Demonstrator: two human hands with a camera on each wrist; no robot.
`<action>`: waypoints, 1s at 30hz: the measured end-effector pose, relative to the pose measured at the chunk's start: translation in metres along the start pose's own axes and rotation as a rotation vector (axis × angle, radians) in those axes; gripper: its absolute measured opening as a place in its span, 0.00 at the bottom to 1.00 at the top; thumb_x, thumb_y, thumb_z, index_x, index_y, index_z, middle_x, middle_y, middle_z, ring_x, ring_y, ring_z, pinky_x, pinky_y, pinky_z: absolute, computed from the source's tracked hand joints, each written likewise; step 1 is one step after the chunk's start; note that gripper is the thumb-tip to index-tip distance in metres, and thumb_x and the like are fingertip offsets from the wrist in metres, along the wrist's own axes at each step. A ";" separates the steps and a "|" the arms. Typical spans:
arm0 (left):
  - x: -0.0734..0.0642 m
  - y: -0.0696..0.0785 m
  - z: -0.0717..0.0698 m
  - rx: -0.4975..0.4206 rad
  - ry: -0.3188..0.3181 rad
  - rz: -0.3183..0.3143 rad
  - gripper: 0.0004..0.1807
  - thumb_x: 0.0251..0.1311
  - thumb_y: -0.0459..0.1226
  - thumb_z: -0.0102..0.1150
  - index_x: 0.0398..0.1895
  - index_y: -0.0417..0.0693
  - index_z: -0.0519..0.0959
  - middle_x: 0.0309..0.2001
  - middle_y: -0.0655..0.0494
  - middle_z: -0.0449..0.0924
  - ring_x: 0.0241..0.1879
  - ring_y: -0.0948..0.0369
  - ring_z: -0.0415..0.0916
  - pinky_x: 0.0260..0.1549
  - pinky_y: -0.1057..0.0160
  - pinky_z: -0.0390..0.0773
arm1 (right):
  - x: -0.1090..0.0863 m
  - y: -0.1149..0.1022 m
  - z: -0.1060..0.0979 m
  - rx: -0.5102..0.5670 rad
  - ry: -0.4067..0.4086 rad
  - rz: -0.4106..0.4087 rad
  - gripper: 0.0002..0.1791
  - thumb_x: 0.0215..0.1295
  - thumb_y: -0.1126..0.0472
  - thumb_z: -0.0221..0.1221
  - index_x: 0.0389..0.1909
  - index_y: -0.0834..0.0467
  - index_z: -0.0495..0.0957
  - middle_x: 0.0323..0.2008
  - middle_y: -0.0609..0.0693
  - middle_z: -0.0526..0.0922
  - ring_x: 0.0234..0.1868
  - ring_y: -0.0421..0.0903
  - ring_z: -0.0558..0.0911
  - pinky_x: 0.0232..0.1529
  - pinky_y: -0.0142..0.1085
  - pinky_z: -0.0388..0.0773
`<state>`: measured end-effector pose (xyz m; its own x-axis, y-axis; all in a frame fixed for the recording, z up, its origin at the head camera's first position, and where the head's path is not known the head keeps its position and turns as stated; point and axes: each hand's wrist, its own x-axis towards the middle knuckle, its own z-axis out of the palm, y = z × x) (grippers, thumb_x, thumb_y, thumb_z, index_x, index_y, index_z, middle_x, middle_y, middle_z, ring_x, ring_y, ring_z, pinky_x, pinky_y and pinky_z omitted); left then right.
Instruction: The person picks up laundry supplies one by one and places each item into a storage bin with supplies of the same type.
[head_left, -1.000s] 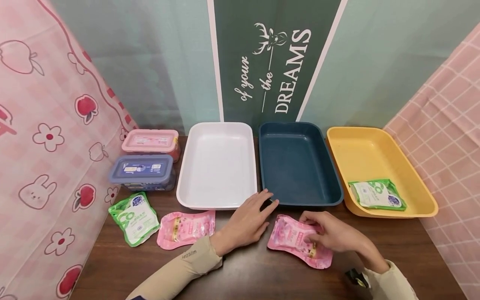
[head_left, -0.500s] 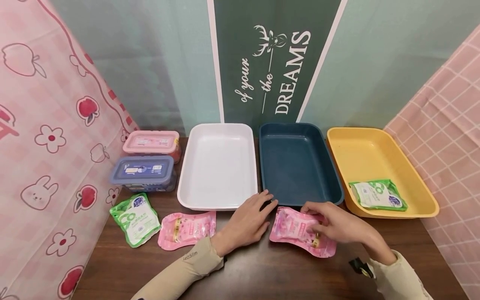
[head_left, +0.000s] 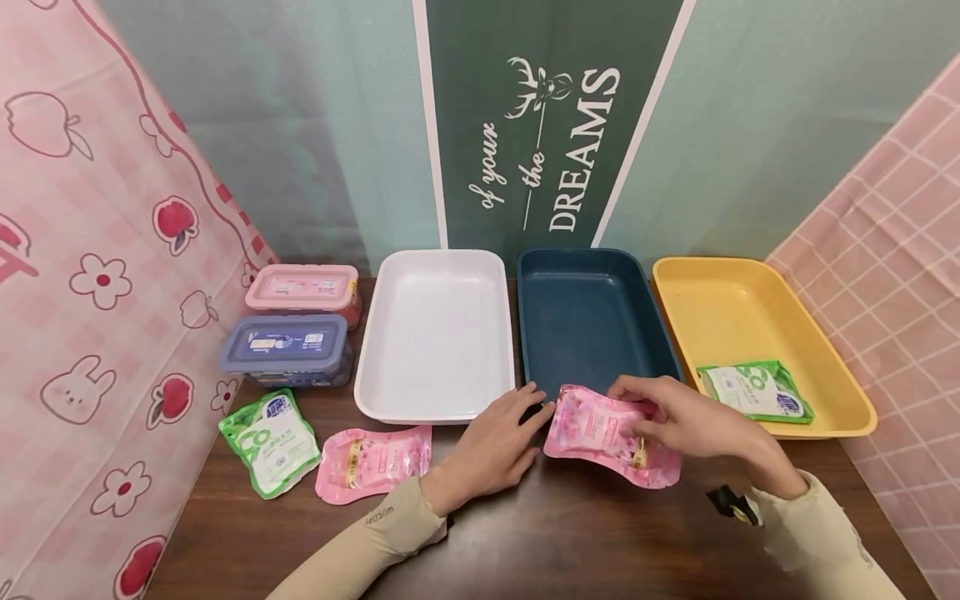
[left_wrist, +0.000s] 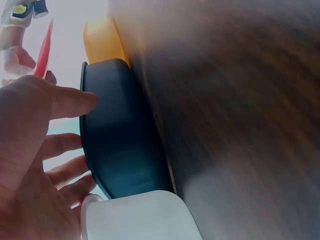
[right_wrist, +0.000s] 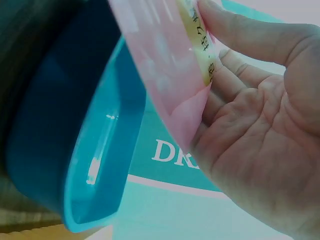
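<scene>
My held packet: pink, gold band
My sleeves: beige
Left tray: white
Middle tray: dark blue
Right tray: yellow
Worktop: brown wood grain
Left cloth: pale pink, red apples, flowers

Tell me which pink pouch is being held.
The pink pouch pinched in the right grip, at the near edge of the dark blue tray. The other pink pouch lies on the table beside the left sleeve, unheld.
</scene>
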<state>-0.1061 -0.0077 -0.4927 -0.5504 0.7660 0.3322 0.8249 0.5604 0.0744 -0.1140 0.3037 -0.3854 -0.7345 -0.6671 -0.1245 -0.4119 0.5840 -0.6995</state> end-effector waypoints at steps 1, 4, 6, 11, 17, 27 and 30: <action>0.000 0.000 0.000 0.000 0.002 0.003 0.34 0.69 0.45 0.67 0.76 0.44 0.73 0.73 0.45 0.73 0.79 0.48 0.65 0.78 0.53 0.65 | 0.001 0.000 -0.002 0.001 0.004 -0.001 0.15 0.71 0.59 0.69 0.55 0.48 0.79 0.38 0.45 0.85 0.36 0.38 0.80 0.33 0.31 0.78; 0.000 -0.001 -0.001 0.000 0.010 0.004 0.34 0.69 0.45 0.68 0.76 0.44 0.73 0.73 0.45 0.74 0.79 0.48 0.65 0.78 0.53 0.65 | 0.005 0.002 -0.008 -0.001 0.024 0.003 0.16 0.71 0.59 0.70 0.55 0.48 0.79 0.40 0.48 0.86 0.38 0.39 0.81 0.34 0.31 0.80; 0.000 -0.001 -0.001 -0.005 0.009 0.002 0.34 0.68 0.44 0.68 0.75 0.44 0.74 0.73 0.45 0.73 0.79 0.48 0.65 0.79 0.53 0.65 | 0.007 0.003 -0.011 0.004 0.038 0.007 0.16 0.70 0.58 0.70 0.55 0.48 0.79 0.40 0.47 0.87 0.39 0.40 0.81 0.36 0.32 0.81; -0.001 -0.002 0.001 -0.020 0.015 0.009 0.29 0.68 0.44 0.68 0.70 0.44 0.77 0.73 0.44 0.73 0.78 0.47 0.66 0.78 0.52 0.65 | 0.012 0.008 -0.016 0.060 0.077 0.032 0.18 0.69 0.61 0.71 0.56 0.52 0.79 0.43 0.45 0.88 0.41 0.43 0.83 0.39 0.33 0.84; -0.001 -0.001 0.002 -0.043 0.026 0.013 0.32 0.67 0.43 0.69 0.73 0.45 0.75 0.71 0.45 0.74 0.78 0.47 0.66 0.78 0.52 0.66 | 0.016 0.012 -0.019 0.149 0.126 0.098 0.22 0.67 0.63 0.71 0.60 0.58 0.78 0.46 0.50 0.88 0.41 0.46 0.84 0.38 0.35 0.87; -0.002 0.000 0.002 -0.031 0.003 0.007 0.35 0.68 0.44 0.69 0.76 0.44 0.72 0.72 0.45 0.74 0.79 0.48 0.64 0.79 0.53 0.65 | 0.026 0.022 -0.026 0.135 0.160 0.085 0.24 0.67 0.65 0.71 0.62 0.60 0.78 0.46 0.53 0.89 0.39 0.46 0.84 0.37 0.36 0.87; -0.002 0.000 0.002 -0.046 -0.017 -0.005 0.36 0.69 0.45 0.68 0.77 0.43 0.71 0.73 0.44 0.72 0.80 0.48 0.63 0.80 0.53 0.62 | 0.032 0.026 -0.032 0.123 0.159 0.090 0.23 0.68 0.65 0.70 0.62 0.59 0.78 0.46 0.53 0.88 0.40 0.46 0.84 0.37 0.36 0.88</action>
<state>-0.1055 -0.0087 -0.4949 -0.5564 0.7687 0.3154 0.8269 0.5494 0.1196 -0.1652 0.3120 -0.3848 -0.8449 -0.5282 -0.0846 -0.2791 0.5702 -0.7727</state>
